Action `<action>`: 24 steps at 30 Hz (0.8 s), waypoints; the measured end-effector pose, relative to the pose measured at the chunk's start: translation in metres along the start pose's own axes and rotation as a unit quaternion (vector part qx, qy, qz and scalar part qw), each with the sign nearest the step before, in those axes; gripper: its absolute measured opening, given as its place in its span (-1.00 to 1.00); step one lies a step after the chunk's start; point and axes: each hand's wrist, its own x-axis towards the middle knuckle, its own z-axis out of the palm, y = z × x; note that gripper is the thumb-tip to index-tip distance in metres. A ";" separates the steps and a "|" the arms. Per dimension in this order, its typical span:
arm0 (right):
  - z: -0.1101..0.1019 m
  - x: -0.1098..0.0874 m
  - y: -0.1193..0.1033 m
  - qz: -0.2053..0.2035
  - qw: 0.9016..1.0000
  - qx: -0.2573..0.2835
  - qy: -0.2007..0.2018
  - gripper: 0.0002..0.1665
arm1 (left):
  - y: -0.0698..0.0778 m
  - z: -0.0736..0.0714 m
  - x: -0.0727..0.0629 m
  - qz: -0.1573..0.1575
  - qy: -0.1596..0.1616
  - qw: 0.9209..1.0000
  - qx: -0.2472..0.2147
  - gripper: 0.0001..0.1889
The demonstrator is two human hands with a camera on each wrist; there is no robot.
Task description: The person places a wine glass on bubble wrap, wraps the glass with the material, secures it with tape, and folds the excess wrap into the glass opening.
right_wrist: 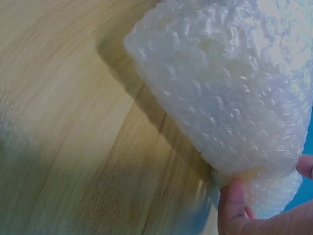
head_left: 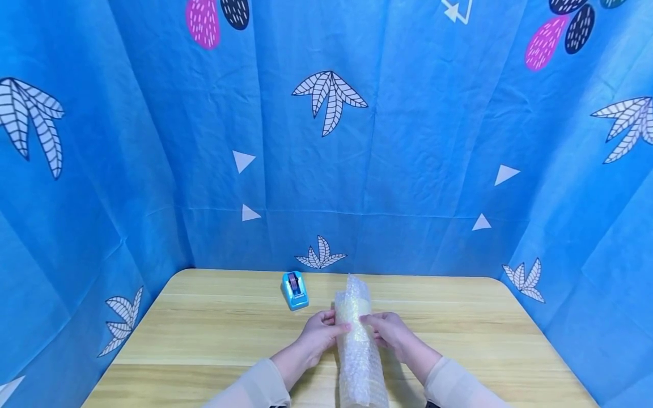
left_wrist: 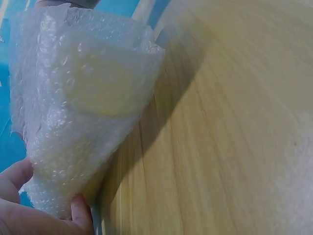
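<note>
A rolled bundle of clear bubble wrap [head_left: 359, 357] stands out from the middle of the table toward the near edge. Something yellowish shows faintly through its layers in the left wrist view; its kind is hidden. My left hand [head_left: 319, 335] grips the bundle from the left side, thumb on top and fingers against its flank. From the right side my right hand [head_left: 391, 334] holds it too, thumb over the top and fingers partly hidden below. Both wrist views show the wrap [left_wrist: 88, 98] [right_wrist: 230, 88] between thumb and fingers.
A blue tape dispenser [head_left: 295, 290] sits on the wooden table [head_left: 214, 328], behind and left of the bundle. Blue patterned curtains [head_left: 326, 170] close off the back and both sides of the table.
</note>
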 end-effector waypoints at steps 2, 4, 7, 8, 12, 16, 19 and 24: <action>0.000 0.000 0.000 -0.002 1.000 0.001 -0.001 -0.38 | 0.000 0.000 0.000 0.001 0.005 1.000 0.012 -0.20; 0.001 0.000 0.000 -0.005 1.000 -0.001 -0.003 -0.38 | 0.000 0.000 -0.001 0.001 0.009 1.000 0.022 -0.19; 0.001 0.000 -0.001 -0.008 1.000 0.000 -0.007 -0.37 | 0.000 0.000 -0.001 0.002 0.012 0.999 0.031 -0.18; 0.001 0.000 -0.001 -0.008 1.000 0.000 -0.008 -0.38 | 0.000 0.000 -0.001 0.001 0.011 0.999 0.031 -0.18; 0.002 0.001 -0.002 -0.003 1.000 0.002 -0.007 -0.40 | -0.001 0.001 -0.001 0.003 0.013 0.999 0.035 -0.18; 0.003 0.000 -0.003 0.003 1.000 0.002 0.001 -0.42 | 0.000 0.002 -0.001 0.004 0.015 0.999 0.041 -0.16; 0.004 0.001 -0.003 0.004 1.000 0.000 0.005 -0.45 | 0.002 0.003 -0.002 0.004 0.016 0.999 0.043 -0.16; 0.006 0.001 -0.003 0.005 1.000 -0.008 0.011 -0.59 | 0.003 0.004 -0.002 -0.001 0.012 0.999 0.031 -0.15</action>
